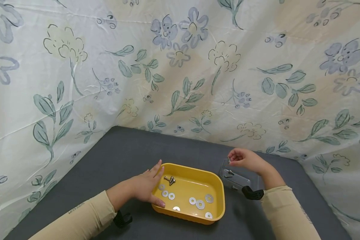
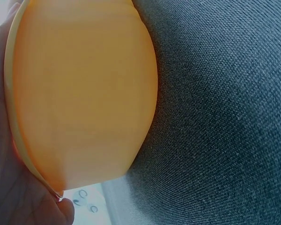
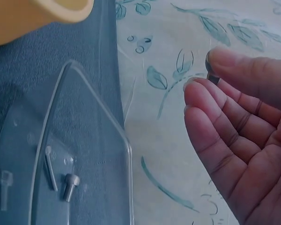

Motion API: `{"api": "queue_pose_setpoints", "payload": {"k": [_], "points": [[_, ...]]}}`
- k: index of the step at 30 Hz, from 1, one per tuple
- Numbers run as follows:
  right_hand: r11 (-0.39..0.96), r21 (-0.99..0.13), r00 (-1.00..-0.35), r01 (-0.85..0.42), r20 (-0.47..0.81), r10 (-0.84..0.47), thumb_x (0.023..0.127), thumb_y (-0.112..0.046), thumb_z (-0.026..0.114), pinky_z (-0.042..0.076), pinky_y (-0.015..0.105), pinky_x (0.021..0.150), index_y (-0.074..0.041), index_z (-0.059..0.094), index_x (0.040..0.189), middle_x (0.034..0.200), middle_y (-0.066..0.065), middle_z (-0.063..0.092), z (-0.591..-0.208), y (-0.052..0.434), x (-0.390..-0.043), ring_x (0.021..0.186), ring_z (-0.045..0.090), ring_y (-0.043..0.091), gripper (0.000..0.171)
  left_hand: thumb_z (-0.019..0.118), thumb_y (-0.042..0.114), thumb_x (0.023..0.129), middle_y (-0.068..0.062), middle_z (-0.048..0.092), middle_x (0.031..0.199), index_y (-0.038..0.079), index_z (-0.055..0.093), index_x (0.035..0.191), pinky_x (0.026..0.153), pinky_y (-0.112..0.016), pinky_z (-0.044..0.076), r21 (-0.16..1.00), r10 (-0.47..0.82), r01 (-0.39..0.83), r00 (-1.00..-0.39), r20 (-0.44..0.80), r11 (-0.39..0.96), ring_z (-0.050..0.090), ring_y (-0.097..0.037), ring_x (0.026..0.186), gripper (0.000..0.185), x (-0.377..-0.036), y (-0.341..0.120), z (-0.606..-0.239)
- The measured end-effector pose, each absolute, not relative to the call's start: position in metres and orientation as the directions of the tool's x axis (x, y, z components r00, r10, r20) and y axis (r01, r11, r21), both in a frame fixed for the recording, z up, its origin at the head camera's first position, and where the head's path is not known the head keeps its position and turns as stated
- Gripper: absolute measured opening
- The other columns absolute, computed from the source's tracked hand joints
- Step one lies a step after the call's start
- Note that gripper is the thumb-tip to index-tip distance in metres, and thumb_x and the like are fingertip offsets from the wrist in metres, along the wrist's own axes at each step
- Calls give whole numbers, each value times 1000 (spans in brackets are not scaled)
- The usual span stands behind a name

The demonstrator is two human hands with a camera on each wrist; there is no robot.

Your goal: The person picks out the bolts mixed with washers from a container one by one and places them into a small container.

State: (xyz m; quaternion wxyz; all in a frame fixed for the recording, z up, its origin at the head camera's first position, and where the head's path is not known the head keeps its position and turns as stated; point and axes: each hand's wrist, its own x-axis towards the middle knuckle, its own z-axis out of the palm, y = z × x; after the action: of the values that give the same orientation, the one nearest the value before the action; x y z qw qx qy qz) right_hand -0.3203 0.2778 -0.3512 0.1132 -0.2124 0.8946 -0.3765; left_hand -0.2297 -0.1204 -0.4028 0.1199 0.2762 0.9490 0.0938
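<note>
A yellow tray is steadied on the grey tabletop by the left hand, whose straight fingers are laid flat against the tray's near-left wall; nothing is gripped, and the pressing seems meant only to stop the tray from sliding. Just inside that wall from the fingertips lie flat washers scattered over the tray floor, with a pair of short bolts close beside the index finger.

The right hand is held raised beyond the tray's far-right corner, its fingers curled together, and a small dark part is pinched between thumb and fingertips; what the part is cannot be told. Directly beneath those fingers rests a clear plastic lid or tray, in which a few small screws are seen, kept apart from the washers, apparently by kind.

Open tabletop is left in front of the left fingers and towards the far edge, where a flowered cloth backdrop rises close behind the right hand, so room there is tight. The clear piece sits just beside the yellow tray's right rim, leaving only a narrow gap between the two.
</note>
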Motion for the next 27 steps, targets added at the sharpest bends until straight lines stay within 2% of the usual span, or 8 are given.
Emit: {"api": "queue_pose_setpoints", "payload": {"k": [5, 17, 22, 27], "points": [[638, -718, -893, -278, -51, -446, 81, -24, 70, 50, 29, 72, 0, 56, 102, 90, 9, 58, -354, 285, -322, 84, 54, 24, 34, 55, 78, 63, -10, -17, 151, 6, 5, 147, 109, -46, 18, 241, 546, 501, -818, -183, 831, 7, -26, 139, 122, -230, -120, -404], [671, -708, -917, -221, -83, -390, 83, -19, 68, 51, 29, 71, 4, 55, 104, 89, 9, 58, -365, 302, -325, 82, 55, 23, 35, 55, 78, 64, -11, -16, 151, 5, 6, 147, 109, -46, 18, 246, 551, 505, -816, -176, 827, 8, -26, 139, 121, -231, -122, -404], [680, -703, -923, -209, -88, -374, 83, -17, 67, 51, 37, 74, 2, 55, 102, 88, 9, 57, -371, 308, -327, 82, 55, 22, 29, 55, 78, 63, -11, -16, 151, 6, 5, 147, 109, -46, 18, 244, 549, 503, -816, -183, 829, 8, -26, 139, 122, -231, -121, -404], [676, -708, -921, -202, -96, -376, 82, -22, 69, 50, 44, 77, 4, 55, 103, 88, 9, 57, -375, 313, -328, 82, 56, 22, 36, 55, 79, 63, -10, -18, 151, 6, 4, 147, 109, -46, 18, 243, 546, 501, -817, -184, 831, 7, -26, 139, 122, -231, -120, -404]]}}
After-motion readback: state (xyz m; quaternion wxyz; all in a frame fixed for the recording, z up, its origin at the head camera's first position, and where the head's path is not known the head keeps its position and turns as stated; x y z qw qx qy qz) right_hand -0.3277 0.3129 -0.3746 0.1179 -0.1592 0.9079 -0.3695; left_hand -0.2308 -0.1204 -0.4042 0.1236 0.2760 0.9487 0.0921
